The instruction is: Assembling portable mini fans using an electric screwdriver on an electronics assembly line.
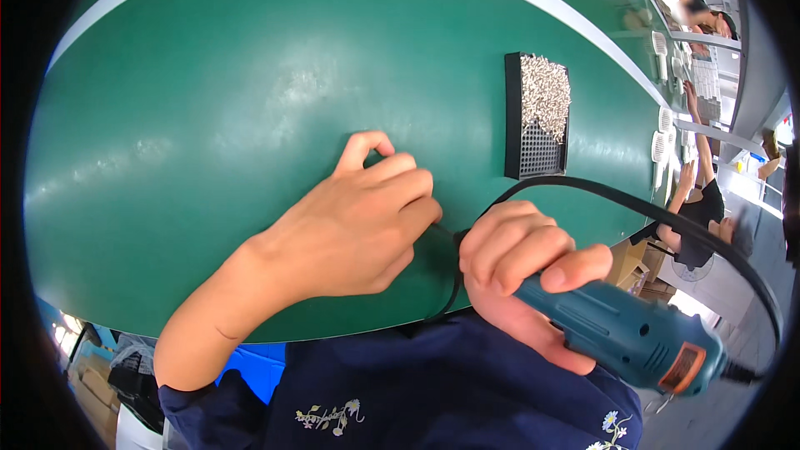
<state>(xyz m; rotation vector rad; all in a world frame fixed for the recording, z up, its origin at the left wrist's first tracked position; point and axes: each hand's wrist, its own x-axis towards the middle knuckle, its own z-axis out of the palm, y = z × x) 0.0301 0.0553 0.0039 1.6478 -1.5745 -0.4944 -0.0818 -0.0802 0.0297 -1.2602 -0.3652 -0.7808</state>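
Gripping the teal power tool point(642, 337) at lower right of the frame, your right hand point(515, 262) wraps its body, apparently to keep the front end pointed leftward at your curled left hand point(367, 221) near the centre, though I cannot tell whether those fingers pinch anything. The black tray point(512, 117) of small silvery pieces point(546, 92) sits upper right on the green table point(208, 158), probably for easy reach, but the black cord point(667, 217) arches between it and your right hand; 2 white slotted paddles point(658, 147) lie beyond, far right.
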